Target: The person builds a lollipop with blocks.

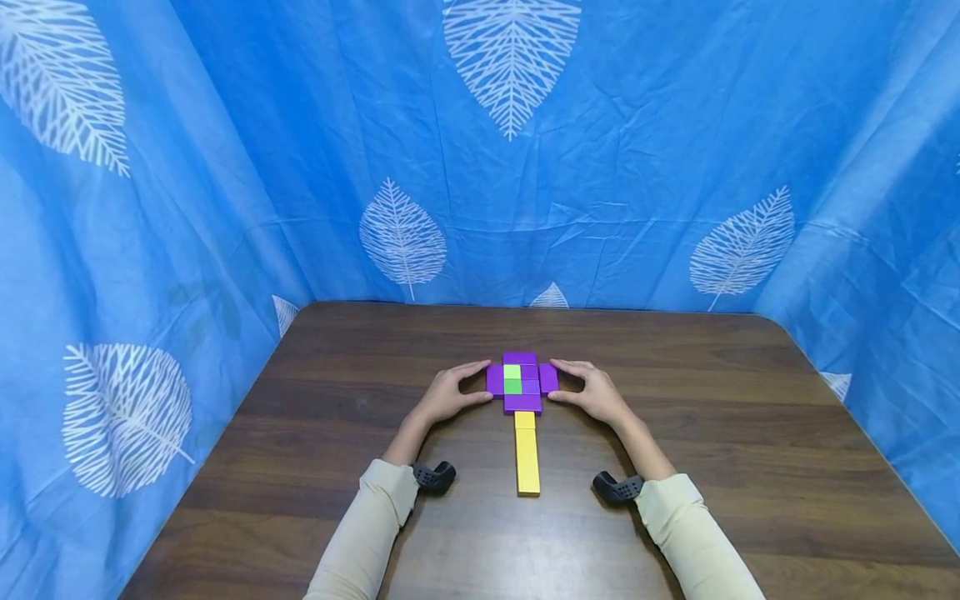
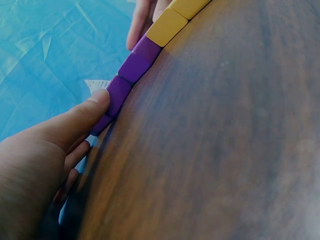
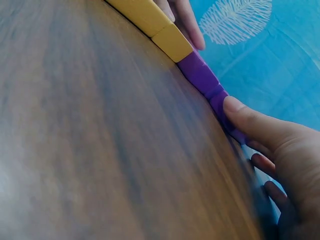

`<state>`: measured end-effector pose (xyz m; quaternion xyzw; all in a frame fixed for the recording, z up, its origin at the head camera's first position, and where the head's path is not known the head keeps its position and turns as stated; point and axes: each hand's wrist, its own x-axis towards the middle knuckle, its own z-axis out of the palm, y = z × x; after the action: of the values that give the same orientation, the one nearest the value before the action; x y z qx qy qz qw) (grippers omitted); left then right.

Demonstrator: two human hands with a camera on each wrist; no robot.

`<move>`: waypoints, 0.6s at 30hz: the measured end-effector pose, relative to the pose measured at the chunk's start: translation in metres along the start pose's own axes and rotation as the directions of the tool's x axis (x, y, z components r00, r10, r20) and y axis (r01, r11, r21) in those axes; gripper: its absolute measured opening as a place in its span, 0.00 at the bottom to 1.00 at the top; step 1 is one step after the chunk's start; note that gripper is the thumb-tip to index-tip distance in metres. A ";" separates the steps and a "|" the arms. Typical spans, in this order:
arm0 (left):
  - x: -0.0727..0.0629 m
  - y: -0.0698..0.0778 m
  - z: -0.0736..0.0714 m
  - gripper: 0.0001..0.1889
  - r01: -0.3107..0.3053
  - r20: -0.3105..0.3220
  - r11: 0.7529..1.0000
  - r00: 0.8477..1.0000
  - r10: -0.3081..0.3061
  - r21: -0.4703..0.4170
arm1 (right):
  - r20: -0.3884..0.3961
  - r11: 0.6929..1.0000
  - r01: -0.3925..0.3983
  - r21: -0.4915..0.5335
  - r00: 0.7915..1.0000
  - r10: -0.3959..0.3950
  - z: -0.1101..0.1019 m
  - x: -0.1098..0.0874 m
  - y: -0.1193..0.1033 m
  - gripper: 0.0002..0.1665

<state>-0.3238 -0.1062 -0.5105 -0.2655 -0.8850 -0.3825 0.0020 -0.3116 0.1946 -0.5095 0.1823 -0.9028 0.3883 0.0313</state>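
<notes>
Flat on the table lies a flower-like figure of blocks. At its left side my left hand [image 1: 447,395] pinches a purple block [image 1: 495,381] between thumb and fingers. On the opposite side my right hand [image 1: 598,395] grips another purple block [image 1: 549,377] by its front and back ends. Between them are more purple blocks [image 1: 522,403] around a light green block [image 1: 512,372] and a darker green block [image 1: 512,387]. A stem of yellow blocks [image 1: 528,458] runs from them toward the person. In the left wrist view the thumb [image 2: 100,100] presses the purple block's near end.
The brown wooden table [image 1: 300,483] carries the figure near its middle. A blue curtain [image 1: 600,167] with white leaf prints hangs behind and along both sides. Black wrist devices [image 1: 435,477] sit on both forearms, just above the tabletop.
</notes>
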 end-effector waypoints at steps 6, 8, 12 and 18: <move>0.000 0.001 0.000 0.34 0.003 0.010 1.000 1.000 -0.003 0.013 | 0.027 1.000 -0.018 -0.002 0.999 0.018 -0.001 0.000 -0.001 0.42; 0.000 0.002 -0.001 0.34 0.002 0.007 1.000 1.000 -0.002 0.010 | 0.026 1.000 -0.016 -0.002 1.000 0.016 -0.001 0.000 -0.001 0.41; -0.001 0.004 -0.002 0.34 -0.006 0.000 1.000 1.000 0.006 0.014 | 0.016 1.000 0.001 -0.010 1.000 -0.001 -0.001 0.000 0.000 0.40; 0.000 0.005 -0.002 0.33 0.014 0.015 0.999 1.000 -0.015 0.034 | 0.006 1.000 0.004 -0.013 1.000 -0.004 0.000 -0.001 0.001 0.41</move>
<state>-0.3218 -0.1048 -0.5062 -0.2619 -0.8933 -0.3652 -0.0027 -0.3113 0.1955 -0.5104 0.1852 -0.9049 0.3819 0.0304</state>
